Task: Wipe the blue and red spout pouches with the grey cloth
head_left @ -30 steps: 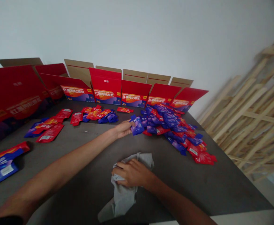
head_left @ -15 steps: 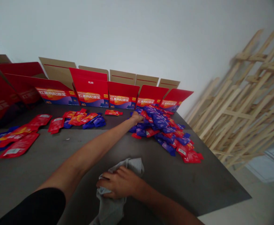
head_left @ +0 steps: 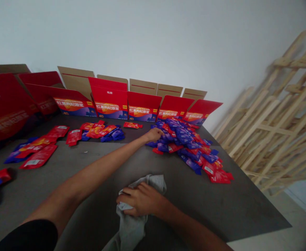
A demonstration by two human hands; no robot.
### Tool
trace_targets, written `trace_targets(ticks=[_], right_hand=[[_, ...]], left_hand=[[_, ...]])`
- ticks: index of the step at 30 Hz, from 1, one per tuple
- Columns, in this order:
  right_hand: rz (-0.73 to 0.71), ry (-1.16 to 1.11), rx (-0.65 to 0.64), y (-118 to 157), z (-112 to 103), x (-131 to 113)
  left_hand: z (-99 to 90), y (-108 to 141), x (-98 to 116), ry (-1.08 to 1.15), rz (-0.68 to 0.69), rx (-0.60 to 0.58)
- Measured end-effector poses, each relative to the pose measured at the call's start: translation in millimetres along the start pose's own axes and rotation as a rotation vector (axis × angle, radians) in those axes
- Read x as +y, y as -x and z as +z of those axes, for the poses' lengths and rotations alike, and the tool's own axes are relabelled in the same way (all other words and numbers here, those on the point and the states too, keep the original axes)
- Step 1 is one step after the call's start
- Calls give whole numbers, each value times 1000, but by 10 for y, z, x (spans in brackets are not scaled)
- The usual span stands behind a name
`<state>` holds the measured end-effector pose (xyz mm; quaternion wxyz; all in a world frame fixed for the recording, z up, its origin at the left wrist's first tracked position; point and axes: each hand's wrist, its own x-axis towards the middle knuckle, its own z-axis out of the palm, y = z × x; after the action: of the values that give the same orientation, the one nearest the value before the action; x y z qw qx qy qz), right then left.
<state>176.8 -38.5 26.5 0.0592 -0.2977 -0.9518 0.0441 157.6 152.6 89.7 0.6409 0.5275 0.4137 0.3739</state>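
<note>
My left hand reaches far across the table to the left edge of a heap of red and purple sachets. Its fingers look curled in; whether a sachet is between them is hidden. Nearer to me, my right hand grips a crumpled grey cloth, which lies on the dark table. Part of the cloth sticks out beyond the fingers.
Open red cartons stand in a row along the wall. Smaller groups of sachets lie in front of them, with more sachets at the left. Wooden frames lean beyond the table's right edge.
The view has turned slightly left, bringing more sachets in at the left edge. My left hand has drawn back a little from the heap. The right hand keeps its grip on the cloth.
</note>
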Motion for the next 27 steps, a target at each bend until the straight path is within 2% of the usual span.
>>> trace_targets(ticks=[3,7,11,14,17,19,20,22,24,27], right_hand=[[4,-16,-4,10,6,11],[18,-34,-17,16,11,21],[34,-63,-48,14,9,27],[56,-95,-42,18,7,27],[70,-115,-29,29,14,28],[74,-118,-21,35,20,29],[75,-120,-21,37,23,29],[76,-124,-25,37,26,31],[79,-133,-29,34,28,33],[80,-148,-28,33,28,36]], left_hand=[[-294,296,-135,-152,35,-93],[-724,855,-376,-349,77,-205],[-1199,1437,-553,-488,136,-202],[-1651,1719,-541,-787,160,-35],[-2175,1863,-415,-972,157,343],[-2513,1915,-327,-1155,160,553],[-2664,1933,-297,-1198,137,672],[-2916,1954,-273,-1165,93,835],[-3097,1955,-291,-1113,42,913],[-3250,1933,-353,-1097,-68,940]])
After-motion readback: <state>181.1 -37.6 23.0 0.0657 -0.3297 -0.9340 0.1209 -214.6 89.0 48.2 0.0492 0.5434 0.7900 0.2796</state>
